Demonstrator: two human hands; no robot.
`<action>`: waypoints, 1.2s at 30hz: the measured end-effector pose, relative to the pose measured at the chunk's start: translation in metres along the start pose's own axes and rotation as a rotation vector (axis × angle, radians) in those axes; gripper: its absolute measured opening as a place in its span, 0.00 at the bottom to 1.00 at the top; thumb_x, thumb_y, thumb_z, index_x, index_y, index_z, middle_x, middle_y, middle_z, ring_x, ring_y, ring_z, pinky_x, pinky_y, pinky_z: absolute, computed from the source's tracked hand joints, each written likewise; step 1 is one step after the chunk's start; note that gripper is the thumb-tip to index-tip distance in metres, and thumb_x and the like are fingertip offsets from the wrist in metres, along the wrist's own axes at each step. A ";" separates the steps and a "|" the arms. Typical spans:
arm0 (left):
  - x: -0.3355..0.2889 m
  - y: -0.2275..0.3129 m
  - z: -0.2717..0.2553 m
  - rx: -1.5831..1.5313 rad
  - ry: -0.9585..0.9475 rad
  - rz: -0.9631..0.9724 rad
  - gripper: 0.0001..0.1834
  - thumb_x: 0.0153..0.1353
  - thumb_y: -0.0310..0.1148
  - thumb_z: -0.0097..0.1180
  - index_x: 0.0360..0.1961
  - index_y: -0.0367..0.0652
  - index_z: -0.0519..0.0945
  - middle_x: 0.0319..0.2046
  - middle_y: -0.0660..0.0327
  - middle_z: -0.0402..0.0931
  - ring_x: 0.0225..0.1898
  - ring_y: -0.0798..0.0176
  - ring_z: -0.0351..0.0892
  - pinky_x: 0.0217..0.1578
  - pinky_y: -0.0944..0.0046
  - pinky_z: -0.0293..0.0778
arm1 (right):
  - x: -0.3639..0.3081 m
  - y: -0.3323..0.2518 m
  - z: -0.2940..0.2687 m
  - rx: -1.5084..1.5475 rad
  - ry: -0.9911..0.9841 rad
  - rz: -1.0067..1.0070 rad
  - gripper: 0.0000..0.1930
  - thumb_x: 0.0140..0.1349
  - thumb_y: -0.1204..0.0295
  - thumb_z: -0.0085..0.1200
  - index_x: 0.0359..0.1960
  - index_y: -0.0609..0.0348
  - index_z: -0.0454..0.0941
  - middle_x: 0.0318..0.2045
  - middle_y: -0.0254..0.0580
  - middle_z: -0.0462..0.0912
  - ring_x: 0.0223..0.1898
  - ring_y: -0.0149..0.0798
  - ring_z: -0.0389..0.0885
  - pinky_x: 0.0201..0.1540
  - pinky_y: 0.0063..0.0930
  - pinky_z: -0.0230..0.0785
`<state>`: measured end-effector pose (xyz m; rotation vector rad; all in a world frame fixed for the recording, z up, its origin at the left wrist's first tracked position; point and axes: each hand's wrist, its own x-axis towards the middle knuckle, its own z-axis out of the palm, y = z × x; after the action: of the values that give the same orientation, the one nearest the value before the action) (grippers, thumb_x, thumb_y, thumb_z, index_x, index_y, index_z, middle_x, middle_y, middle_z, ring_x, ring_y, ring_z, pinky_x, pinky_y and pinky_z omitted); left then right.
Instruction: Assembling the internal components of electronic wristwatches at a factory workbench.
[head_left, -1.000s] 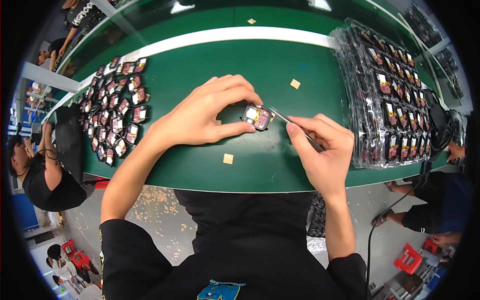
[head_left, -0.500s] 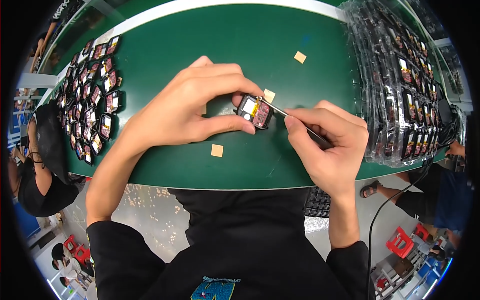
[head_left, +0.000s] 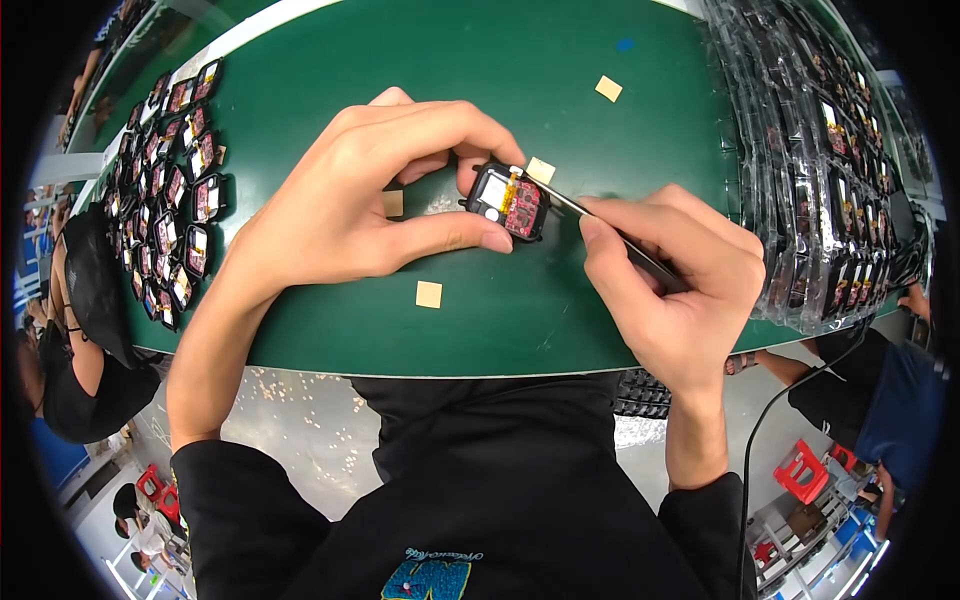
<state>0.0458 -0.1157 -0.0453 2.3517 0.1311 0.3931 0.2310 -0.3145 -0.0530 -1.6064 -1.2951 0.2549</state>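
Between thumb and fingers my left hand grips a small black smartwatch case, tilted and open-backed. A red circuit board, a white block and a yellow strip show inside it. My right hand pinches slim dark tweezers. Their tip reaches the case's upper edge, by a small white piece at the top of the yellow strip; whether it grips that piece is too small to tell. A pale yellow square lies just beyond the tip, and another square lies nearer me.
Many similar opened watch cases crowd the table's left side. Stacked clear plastic trays filled with more cases stand at the right. Another pale square lies far back on the green table. A black cable hangs at the right.
Both hands, the case and the tweezers sit slightly higher in the picture, and my right hand is a little further right. The grips are unchanged. The view itself has shifted slightly.
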 end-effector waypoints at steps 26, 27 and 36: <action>0.002 -0.013 -0.012 -0.048 -0.124 0.024 0.30 0.48 0.44 0.85 0.53 0.44 0.92 0.36 0.67 0.85 0.29 0.67 0.69 0.36 0.64 0.62 | 0.000 -0.004 -0.003 0.041 -0.133 0.066 0.08 0.60 0.84 0.72 0.42 0.66 0.94 0.23 0.32 0.81 0.22 0.21 0.71 0.26 0.20 0.56; 0.001 -0.013 -0.011 -0.043 -0.124 0.024 0.30 0.48 0.44 0.85 0.53 0.44 0.92 0.36 0.67 0.85 0.30 0.67 0.69 0.36 0.64 0.62 | 0.000 -0.003 -0.002 0.044 -0.135 0.065 0.08 0.60 0.85 0.72 0.41 0.66 0.94 0.23 0.32 0.81 0.22 0.21 0.71 0.26 0.20 0.56; 0.004 -0.012 -0.008 -0.044 -0.102 0.132 0.26 0.51 0.40 0.84 0.50 0.40 0.91 0.37 0.63 0.89 0.34 0.63 0.79 0.41 0.61 0.66 | 0.000 0.000 0.001 0.041 -0.114 0.019 0.08 0.57 0.85 0.71 0.38 0.66 0.93 0.21 0.33 0.80 0.19 0.23 0.70 0.23 0.22 0.57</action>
<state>0.0471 -0.1005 -0.0471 2.3382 -0.0810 0.3348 0.2303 -0.3137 -0.0529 -1.5894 -1.3526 0.3876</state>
